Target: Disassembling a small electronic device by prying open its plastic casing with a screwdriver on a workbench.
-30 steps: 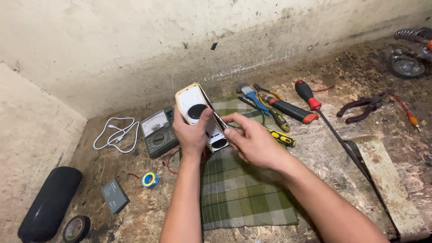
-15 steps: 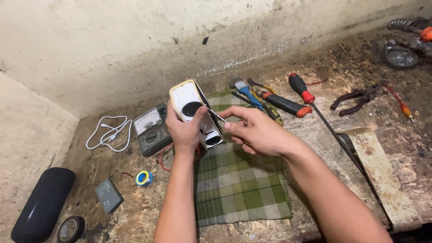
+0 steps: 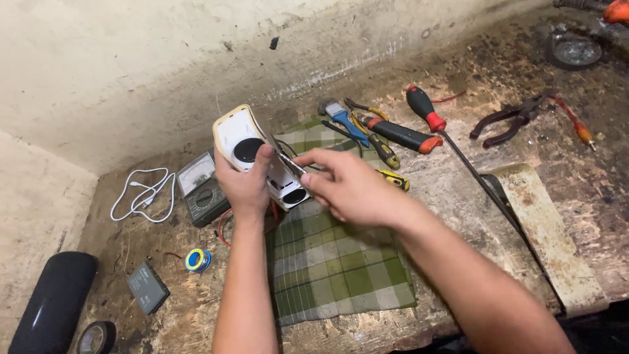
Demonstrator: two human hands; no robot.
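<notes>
White plastic rounded speaker casing (image 3: 252,154) gripped in left hand (image 3: 244,187) | thin metal tool (image 3: 288,162) pinched by right hand (image 3: 350,187) | green checked cloth (image 3: 334,269) beneath, on rough wooden bench (image 3: 458,190)

Two screwdrivers (image 3: 401,134), one pliers (image 3: 511,121), one multimeter (image 3: 202,190), one brush (image 3: 342,118).

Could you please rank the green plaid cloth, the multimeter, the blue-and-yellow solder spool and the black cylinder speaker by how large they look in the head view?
1. Green plaid cloth, partly under the arms.
2. Black cylinder speaker, cut by the frame edge and nearer the camera.
3. Multimeter.
4. Solder spool, clearly smallest.
</notes>
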